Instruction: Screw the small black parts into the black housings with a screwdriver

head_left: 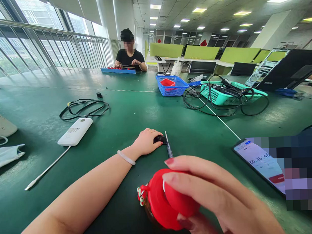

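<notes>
My left hand (147, 141) reaches out over the green table, its fingers closed around a small black object (159, 139) whose kind I cannot make out. Right beside that object is a slim screwdriver (169, 148), its tip pointing away from me; its near end is hidden behind my right hand. Close to the camera, my right hand (212, 193) grips the rounded red top of a red-lidded bottle (159, 202). A beaded loop (141, 196) hangs at the lid's left side, and a bit of brownish body shows under it.
A white power bank (75, 132) with cables lies left, near a face mask (7, 156). A phone (260, 164) with a running timer lies right. Farther back are a blue basket (171, 91), a green cable basket (219, 100) and a person (130, 58) behind a blue tray (118, 71).
</notes>
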Tool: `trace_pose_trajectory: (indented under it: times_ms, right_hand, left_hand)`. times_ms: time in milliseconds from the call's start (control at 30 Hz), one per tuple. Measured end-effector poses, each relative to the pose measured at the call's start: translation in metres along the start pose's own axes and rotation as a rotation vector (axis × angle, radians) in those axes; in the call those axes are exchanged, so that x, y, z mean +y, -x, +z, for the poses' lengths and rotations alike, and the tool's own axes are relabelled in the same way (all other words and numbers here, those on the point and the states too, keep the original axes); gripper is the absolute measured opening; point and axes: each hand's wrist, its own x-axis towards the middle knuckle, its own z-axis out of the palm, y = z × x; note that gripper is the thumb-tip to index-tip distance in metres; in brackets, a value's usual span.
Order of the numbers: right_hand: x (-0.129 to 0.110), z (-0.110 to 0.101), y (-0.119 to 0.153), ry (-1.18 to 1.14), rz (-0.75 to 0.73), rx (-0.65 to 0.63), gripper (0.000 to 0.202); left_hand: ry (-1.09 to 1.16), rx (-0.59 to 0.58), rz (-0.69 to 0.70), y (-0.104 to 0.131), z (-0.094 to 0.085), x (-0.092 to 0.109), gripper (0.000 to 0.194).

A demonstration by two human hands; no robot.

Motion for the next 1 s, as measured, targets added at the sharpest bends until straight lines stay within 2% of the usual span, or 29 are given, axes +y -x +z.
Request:
trace_pose_trajectory:
  times_ms: [200, 333, 500, 767, 900, 1000]
  right_hand:
    - [0.007, -0.004, -0.005, 0.098, -0.128, -0.13, 0.035]
    - [0.011, -0.002, -0.003, 0.146, -0.177, -0.164, 0.035]
    - [0.014, 0.003, 0.006, 0.16, -0.23, -0.152, 0.035]
    - [0.016, 0.014, 0.014, 0.187, -0.234, -0.103, 0.05]
    - [0.014, 0.025, 0.015, 0.159, -0.239, -0.081, 0.037]
    - [0.012, 0.03, 0.015, 0.114, -0.2, -0.06, 0.036]
  left_hand:
    - [0.01, -0.003, -0.013, 0.0, -0.001, 0.001, 0.036]
    - [0.01, 0.0, -0.007, 0.0, -0.001, 0.001, 0.036]
    - [0.007, 0.007, 0.002, 0.001, 0.0, 0.0, 0.036]
    - [0.012, -0.001, -0.005, 0.0, 0.0, -0.001, 0.035]
    - [0.012, 0.009, -0.003, 0.001, 0.0, -0.001, 0.035]
    - [0.013, 0.005, 0.001, 0.001, 0.0, -0.001, 0.036]
